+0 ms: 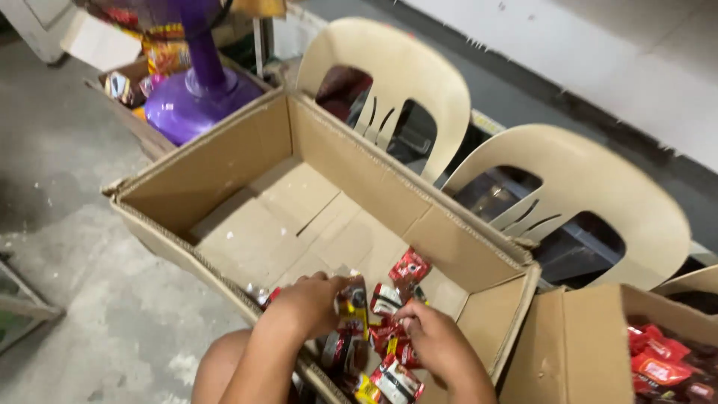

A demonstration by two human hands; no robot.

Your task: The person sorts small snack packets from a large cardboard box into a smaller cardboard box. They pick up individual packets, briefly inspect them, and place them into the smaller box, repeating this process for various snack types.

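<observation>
Nearest the camera, inside the near corner of the large cardboard box [224,161], the left hand [307,303] curls closed around a yellow-and-red sachet [353,303], while the right hand [434,344] rests with fingers bent, pinching among the red sachets [389,329] heaped there. For a clean placement, judged from this layout, each sachet is best laid flat against its neighbours, working from the filled corner toward the bare box floor. Beyond the box stand two cream plastic chairs [404,67], a purple fan base [194,101], and a second box [576,344] of red packets at right.
</observation>
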